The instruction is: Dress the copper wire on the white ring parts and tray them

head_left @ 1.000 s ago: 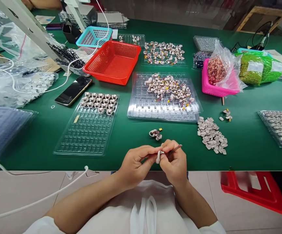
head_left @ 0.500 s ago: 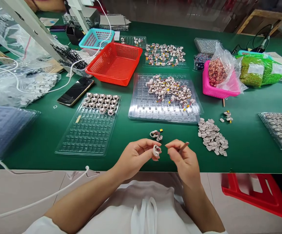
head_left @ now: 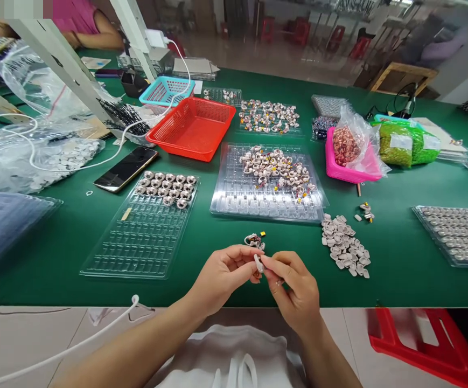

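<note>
My left hand [head_left: 222, 274] and my right hand [head_left: 294, 288] meet over the near edge of the green table [head_left: 399, 269]. Both pinch one small white ring-shaped part [head_left: 259, 263] between their fingertips. A similar part with coloured wires [head_left: 255, 240] lies on the table just beyond them. A heap of small white caps [head_left: 344, 245] sits right of my right hand. A clear tray [head_left: 145, 237] holding two rows of round metal parts [head_left: 166, 186] lies to the left. A second clear tray [head_left: 258, 196] straight ahead carries a pile of wired parts [head_left: 278, 167].
A red basket [head_left: 193, 128], a blue basket [head_left: 166, 89] and a black phone [head_left: 126, 168] lie at the back left. A pink basket [head_left: 349, 161] with a bag of copper coils and green bags [head_left: 409, 143] stand at the right. Another person [head_left: 84, 27] sits at the far left.
My hands came apart half a second ago, then closed together again on the white part. The thin stick in my right hand no longer shows. The view tilted up.
</note>
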Motion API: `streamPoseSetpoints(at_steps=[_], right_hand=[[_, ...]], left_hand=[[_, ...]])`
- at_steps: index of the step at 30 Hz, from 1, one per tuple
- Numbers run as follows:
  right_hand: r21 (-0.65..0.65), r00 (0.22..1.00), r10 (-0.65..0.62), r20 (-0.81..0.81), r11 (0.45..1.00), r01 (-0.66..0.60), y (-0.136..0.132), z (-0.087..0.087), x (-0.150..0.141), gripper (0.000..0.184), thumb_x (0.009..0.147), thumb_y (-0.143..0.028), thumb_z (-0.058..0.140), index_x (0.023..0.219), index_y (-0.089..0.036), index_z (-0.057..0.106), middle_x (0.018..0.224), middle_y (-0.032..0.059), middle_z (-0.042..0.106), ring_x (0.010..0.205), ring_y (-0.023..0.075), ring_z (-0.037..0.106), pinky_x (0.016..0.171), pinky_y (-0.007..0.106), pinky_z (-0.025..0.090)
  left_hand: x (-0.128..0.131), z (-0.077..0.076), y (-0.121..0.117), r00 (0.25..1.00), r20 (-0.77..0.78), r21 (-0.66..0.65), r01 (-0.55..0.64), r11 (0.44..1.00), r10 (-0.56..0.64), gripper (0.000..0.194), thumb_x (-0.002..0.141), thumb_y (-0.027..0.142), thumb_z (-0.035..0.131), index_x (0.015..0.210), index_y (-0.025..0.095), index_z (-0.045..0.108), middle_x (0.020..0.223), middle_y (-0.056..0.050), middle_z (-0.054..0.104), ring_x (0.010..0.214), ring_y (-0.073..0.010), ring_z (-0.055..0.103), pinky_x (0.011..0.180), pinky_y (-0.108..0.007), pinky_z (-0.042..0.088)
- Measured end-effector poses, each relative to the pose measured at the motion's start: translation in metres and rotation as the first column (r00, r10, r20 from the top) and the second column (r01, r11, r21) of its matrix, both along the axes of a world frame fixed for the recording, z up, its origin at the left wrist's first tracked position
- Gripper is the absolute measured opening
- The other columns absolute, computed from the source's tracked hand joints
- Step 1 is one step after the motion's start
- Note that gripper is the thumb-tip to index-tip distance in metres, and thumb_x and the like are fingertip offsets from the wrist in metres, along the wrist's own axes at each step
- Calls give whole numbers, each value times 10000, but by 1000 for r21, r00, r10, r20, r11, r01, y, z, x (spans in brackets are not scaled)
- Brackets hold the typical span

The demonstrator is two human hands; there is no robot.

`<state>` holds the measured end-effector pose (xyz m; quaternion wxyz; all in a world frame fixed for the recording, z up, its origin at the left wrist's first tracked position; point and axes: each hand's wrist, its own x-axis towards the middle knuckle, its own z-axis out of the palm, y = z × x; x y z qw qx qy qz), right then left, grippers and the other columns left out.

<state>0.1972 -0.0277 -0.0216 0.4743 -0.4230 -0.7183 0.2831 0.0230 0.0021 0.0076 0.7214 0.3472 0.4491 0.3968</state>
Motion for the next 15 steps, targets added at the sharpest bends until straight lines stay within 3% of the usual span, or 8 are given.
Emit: streamPoseSetpoints(at_steps=[9, 15], right_hand=[[106, 999, 39, 33, 993, -43, 2, -9, 5, 579, 881, 25, 548, 1309, -356, 628, 913, 43, 632, 718, 159, 592, 615, 292, 519], [90, 1000, -2, 21, 996, 0, 4, -10, 1, 432, 887, -33, 578, 1185, -334, 664, 911, 40, 635, 724, 164, 626, 594, 278, 524]], left_hand=[[-2, -2, -3, 1000, 14, -23, 15, 1000, -14, 203, 699, 223, 836, 866, 128, 768, 652, -15, 742, 609, -129, 666, 648, -242, 549], [0, -3, -3, 999, 34, -40, 14, 999, -12, 225, 686, 247, 850, 859, 130, 765, 653, -19, 740, 613, -144, 667, 657, -267, 553]])
